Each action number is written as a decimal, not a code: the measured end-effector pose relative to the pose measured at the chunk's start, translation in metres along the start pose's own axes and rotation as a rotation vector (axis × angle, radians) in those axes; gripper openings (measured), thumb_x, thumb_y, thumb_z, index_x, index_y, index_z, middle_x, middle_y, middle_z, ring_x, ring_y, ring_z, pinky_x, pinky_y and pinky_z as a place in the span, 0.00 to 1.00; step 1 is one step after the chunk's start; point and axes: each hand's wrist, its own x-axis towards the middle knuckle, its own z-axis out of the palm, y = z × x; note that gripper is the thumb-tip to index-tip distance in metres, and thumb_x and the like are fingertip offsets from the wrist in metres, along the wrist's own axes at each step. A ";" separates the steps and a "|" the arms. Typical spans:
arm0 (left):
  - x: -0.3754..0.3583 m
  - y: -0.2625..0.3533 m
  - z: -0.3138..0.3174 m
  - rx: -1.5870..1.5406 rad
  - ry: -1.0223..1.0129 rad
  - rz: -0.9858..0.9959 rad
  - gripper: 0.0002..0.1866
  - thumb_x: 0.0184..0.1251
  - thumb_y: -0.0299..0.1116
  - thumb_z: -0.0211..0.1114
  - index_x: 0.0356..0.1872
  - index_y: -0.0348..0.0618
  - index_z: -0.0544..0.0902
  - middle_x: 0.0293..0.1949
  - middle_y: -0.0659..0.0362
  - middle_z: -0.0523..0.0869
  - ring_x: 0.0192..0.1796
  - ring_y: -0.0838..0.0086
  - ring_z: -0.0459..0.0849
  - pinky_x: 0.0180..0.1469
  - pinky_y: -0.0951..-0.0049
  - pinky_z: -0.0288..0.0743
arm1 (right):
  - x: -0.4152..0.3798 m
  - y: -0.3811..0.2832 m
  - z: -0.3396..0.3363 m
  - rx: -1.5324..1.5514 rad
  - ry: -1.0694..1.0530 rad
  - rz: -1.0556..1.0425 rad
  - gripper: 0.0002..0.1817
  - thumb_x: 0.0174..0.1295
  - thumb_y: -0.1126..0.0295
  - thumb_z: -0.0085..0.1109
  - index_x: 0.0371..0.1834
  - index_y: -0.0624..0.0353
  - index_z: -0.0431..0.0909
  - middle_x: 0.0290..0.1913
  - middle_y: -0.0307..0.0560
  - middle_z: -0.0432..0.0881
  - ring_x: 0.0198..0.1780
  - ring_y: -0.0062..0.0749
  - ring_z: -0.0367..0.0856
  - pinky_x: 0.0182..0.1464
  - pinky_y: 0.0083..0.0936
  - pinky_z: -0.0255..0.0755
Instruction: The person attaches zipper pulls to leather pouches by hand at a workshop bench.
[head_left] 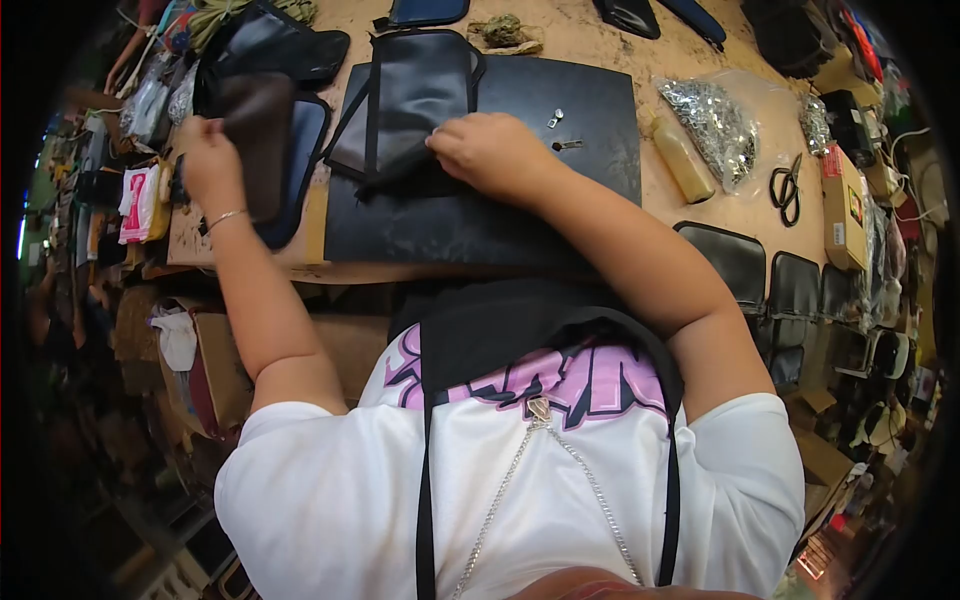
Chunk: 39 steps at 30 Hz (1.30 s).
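Observation:
My left hand is closed at the left edge of a dark brown leather-like piece, which lies over a blue piece with a dark border. My right hand has its fingers pressed together on the lower edge of a black pouch. The pouch rests on a dark mat. Two small metal parts, one of them a silver zipper slider, lie on the mat to the right of my right hand. What my left fingers pinch is too small to make out.
Right of the mat are a yellowish bottle, a plastic bag of silver metal parts, black scissors and a cardboard box. Black pieces hang at the table's front edge. More black material lies at the back left.

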 end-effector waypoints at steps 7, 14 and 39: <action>0.056 -0.007 -0.116 -0.096 0.743 0.359 0.14 0.71 0.35 0.70 0.42 0.33 0.80 0.38 0.50 0.84 0.39 0.64 0.85 0.42 0.66 0.80 | 0.046 0.010 -0.110 0.347 0.683 0.294 0.13 0.73 0.68 0.58 0.53 0.65 0.79 0.46 0.51 0.86 0.48 0.35 0.84 0.53 0.31 0.76; -0.018 0.161 -0.113 -1.070 0.215 0.778 0.08 0.69 0.27 0.63 0.44 0.37 0.85 0.48 0.51 0.89 0.44 0.65 0.86 0.49 0.62 0.80 | 0.044 0.059 -0.075 0.931 0.371 0.449 0.28 0.72 0.68 0.61 0.73 0.64 0.67 0.50 0.45 0.83 0.48 0.24 0.81 0.53 0.24 0.75; -0.148 0.287 -0.038 -1.111 -0.377 0.572 0.17 0.61 0.36 0.76 0.52 0.57 0.86 0.71 0.54 0.65 0.67 0.59 0.63 0.68 0.58 0.58 | -0.124 -0.021 -0.119 1.151 0.126 0.663 0.33 0.63 0.71 0.66 0.69 0.58 0.60 0.34 0.36 0.76 0.37 0.17 0.74 0.39 0.17 0.68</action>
